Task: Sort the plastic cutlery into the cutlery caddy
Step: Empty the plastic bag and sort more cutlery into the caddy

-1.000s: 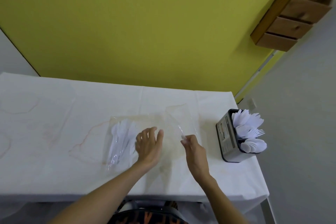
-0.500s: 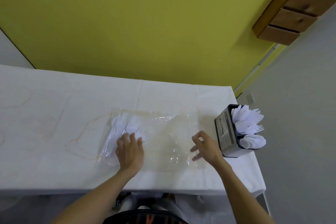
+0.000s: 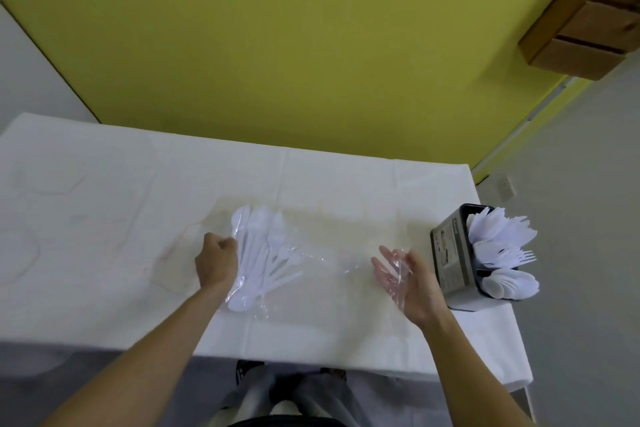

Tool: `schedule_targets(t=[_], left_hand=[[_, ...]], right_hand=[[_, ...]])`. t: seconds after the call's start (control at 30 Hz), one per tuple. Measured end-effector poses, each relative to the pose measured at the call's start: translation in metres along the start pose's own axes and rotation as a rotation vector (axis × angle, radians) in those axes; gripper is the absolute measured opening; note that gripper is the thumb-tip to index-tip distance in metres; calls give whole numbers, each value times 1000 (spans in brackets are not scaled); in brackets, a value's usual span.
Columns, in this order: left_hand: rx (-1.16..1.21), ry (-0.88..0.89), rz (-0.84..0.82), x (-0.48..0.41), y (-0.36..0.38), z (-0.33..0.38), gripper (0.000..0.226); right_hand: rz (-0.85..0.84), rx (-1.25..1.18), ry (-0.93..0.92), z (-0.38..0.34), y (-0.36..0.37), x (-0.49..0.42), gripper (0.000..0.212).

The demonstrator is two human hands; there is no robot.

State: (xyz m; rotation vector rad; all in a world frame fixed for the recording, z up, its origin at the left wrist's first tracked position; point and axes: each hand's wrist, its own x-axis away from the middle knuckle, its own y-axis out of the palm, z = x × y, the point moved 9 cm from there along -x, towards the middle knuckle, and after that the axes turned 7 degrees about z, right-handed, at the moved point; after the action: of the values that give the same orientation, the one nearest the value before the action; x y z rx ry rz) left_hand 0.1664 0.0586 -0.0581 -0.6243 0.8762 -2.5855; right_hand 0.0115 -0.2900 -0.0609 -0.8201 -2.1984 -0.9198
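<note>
My left hand (image 3: 216, 262) is curled on the edge of the clear bag (image 3: 311, 258). The white plastic spoons (image 3: 259, 253) lie heaped just to its right, under the film on the bench (image 3: 104, 218). My right hand (image 3: 405, 276) is spread palm-up with film draped over its fingers, and the cutlery caddy (image 3: 450, 253) stands just to its right. The spoons look feather-light, stiff and slick, so I expect them to scatter easily. I'd bunch them by the handles, free of the clinging film.
</note>
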Motion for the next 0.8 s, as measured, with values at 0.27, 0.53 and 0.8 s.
schedule_targets(t=[0.27, 0.53, 0.8], left_hand=[[205, 118, 108, 25, -40, 51, 16], [306, 143, -23, 29, -44, 83, 14], [283, 305, 207, 52, -58, 109, 19]], right_hand=[[-30, -20, 203, 18, -7, -11, 34], [83, 110, 209, 21, -25, -29, 27], [153, 474, 67, 11, -21, -42, 32]])
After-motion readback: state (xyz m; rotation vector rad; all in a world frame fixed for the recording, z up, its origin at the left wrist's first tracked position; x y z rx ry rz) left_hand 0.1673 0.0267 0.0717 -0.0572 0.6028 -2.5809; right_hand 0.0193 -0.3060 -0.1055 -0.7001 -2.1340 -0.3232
